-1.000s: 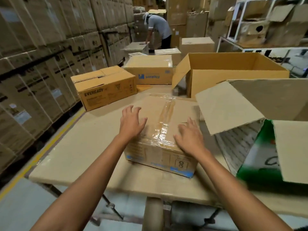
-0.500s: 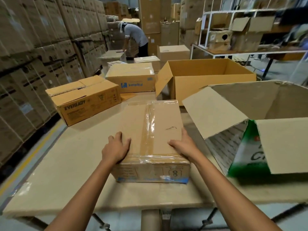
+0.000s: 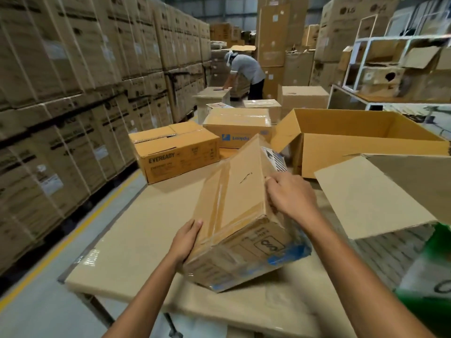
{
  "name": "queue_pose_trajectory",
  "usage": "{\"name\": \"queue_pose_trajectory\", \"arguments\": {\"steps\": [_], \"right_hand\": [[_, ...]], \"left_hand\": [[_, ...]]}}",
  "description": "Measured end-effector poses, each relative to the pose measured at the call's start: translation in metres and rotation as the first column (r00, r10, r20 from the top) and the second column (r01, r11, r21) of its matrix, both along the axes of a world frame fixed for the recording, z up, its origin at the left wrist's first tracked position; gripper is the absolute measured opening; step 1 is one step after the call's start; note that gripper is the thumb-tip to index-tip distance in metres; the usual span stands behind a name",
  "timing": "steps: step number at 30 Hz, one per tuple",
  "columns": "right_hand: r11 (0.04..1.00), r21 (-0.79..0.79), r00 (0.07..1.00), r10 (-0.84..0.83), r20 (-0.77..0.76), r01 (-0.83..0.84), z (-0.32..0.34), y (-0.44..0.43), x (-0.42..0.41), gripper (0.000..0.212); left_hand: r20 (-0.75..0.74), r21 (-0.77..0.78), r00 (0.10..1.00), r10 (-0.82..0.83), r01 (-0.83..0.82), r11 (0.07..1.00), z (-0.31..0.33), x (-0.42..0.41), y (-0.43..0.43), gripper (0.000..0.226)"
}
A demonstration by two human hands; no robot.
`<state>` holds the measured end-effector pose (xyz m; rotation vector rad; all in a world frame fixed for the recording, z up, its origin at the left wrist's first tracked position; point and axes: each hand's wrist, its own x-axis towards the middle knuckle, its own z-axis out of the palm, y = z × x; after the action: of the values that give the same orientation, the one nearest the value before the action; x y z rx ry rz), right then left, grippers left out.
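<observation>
Taped box [image 3: 234,191] tilted between grips; left hand [image 3: 186,237] clamps near corner, right hand [image 3: 290,193] upper edge.

Bare stretch of table [image 3: 131,235] free left of the tilted taped box [image 3: 234,198], walled off behind by the EVEREADY box [image 3: 178,154] and blue-logo box [image 3: 238,129], crowded at right by the open carton [image 3: 366,142] and a big flap [image 3: 366,198] near the taped box.

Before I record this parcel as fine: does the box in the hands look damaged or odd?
Yes. The taped box has a small dark tear in its top face, and the blue tape at its near lower edge looks crumpled. It is tilted, gripped by the left hand and the right hand.
</observation>
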<state>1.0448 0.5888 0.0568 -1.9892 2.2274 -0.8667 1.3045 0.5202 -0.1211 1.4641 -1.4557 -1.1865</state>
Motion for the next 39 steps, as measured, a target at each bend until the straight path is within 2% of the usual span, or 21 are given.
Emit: {"name": "queue_pose_trajectory", "arguments": {"steps": [2,4,6,8,9,11,12,14,17,19,20,21,22,23,24,28,30,32,35,39], "right_hand": [[0.995,-0.053,0.991,0.077,-0.106,-0.083,0.003,0.000,0.026,0.031],[0.981,-0.067,0.975,0.170,-0.145,-0.181,0.004,0.000,0.049,0.031],[0.964,0.007,0.949,0.264,-0.174,-0.267,0.005,-0.005,0.064,0.040],[0.947,0.167,0.937,0.301,-0.175,-0.273,0.005,-0.014,0.071,0.057],[0.938,0.251,0.952,0.277,-0.129,-0.238,0.004,-0.020,0.073,0.067],[0.928,0.333,0.986,0.149,0.075,-0.165,-0.001,-0.029,0.074,0.085],[0.938,0.319,0.977,0.071,0.203,-0.135,-0.003,-0.032,0.075,0.092],[0.980,0.187,0.915,-0.018,0.403,-0.063,-0.007,-0.036,0.080,0.096],[0.998,-0.058,0.786,0.008,0.619,0.035,-0.015,-0.038,0.090,0.084],[0.995,-0.080,0.678,0.014,0.735,0.065,-0.022,-0.038,0.093,0.081],[0.997,-0.045,0.571,0.004,0.821,0.057,-0.024,-0.039,0.093,0.078],[1.000,-0.013,0.424,0.000,0.906,0.027,-0.025,-0.039,0.094,0.069],[1.000,0.003,0.264,0.004,0.965,-0.026,-0.024,-0.038,0.093,0.052],[0.997,0.005,0.152,0.006,0.988,-0.076,-0.022,-0.037,0.094,0.035],[0.995,-0.005,0.110,0.016,0.994,-0.104,-0.020,-0.036,0.093,0.027],[0.990,-0.029,0.146,0.049,0.988,-0.138,-0.009,-0.035,0.075,0.016],[0.987,-0.034,0.167,0.061,0.984,-0.159,-0.004,-0.037,0.060,0.006],[0.988,-0.027,0.233,0.063,0.971,-0.155,0.000,-0.039,0.047,0.007],[0.990,-0.035,0.312,0.076,0.947,-0.135,0.002,-0.038,0.031,0.016],[0.996,-0.039,0.536,0.079,0.840,-0.086,-0.010,-0.037,0.013,0.050]], "left_hand": [[-0.120,0.074,0.993,-0.003,0.012,0.997,-0.005,0.008,0.002,0.038],[-0.079,0.097,0.997,-0.011,0.019,0.995,-0.004,0.017,0.008,0.040],[0.048,0.009,0.998,0.036,-0.036,0.999,0.009,0.024,0.013,0.035],[-0.025,-0.095,0.993,0.120,-0.121,0.988,0.046,0.027,0.014,0.031],[-0.108,-0.115,0.988,0.109,-0.122,0.986,0.071,0.026,0.013,0.031],[-0.297,-0.072,0.955,0.017,-0.040,0.997,0.115,0.024,0.005,0.040],[-0.382,-0.018,0.924,0.001,-0.008,1.000,0.132,0.024,0.000,0.047],[-0.492,0.113,0.871,-0.002,0.067,0.991,0.158,0.023,-0.006,0.057],[-0.618,0.230,0.784,-0.061,0.255,0.939,0.173,0.016,-0.009,0.052],[-0.632,0.267,0.773,-0.066,0.297,0.917,0.176,0.015,-0.010,0.043],[-0.631,0.280,0.772,-0.068,0.309,0.909,0.175,0.016,-0.010,0.039],[-0.633,0.286,0.771,-0.072,0.319,0.904,0.175,0.016,-0.011,0.035],[-0.635,0.288,0.769,-0.074,0.324,0.901,0.175,0.015,-0.011,0.033],[-0.642,0.289,0.763,-0.073,0.329,0.899,0.176,0.013,-0.010,0.032],[-0.648,0.289,0.758,-0.072,0.332,0.898,0.176,0.011,-0.010,0.032],[-0.681,0.292,0.730,-0.058,0.343,0.893,0.177,-0.006,-0.007,0.032],[-0.730,0.291,0.682,-0.042,0.365,0.884,0.175,-0.016,-0.005,0.034],[-0.779,0.284,0.626,-0.026,0.390,0.876,0.171,-0.025,-0.004,0.036],[-0.820,0.292,0.573,0.015,0.395,0.871,0.160,-0.039,-0.005,0.037],[-0.823,0.316,0.564,0.073,0.348,0.882,0.140,-0.053,-0.010,0.034]]}}
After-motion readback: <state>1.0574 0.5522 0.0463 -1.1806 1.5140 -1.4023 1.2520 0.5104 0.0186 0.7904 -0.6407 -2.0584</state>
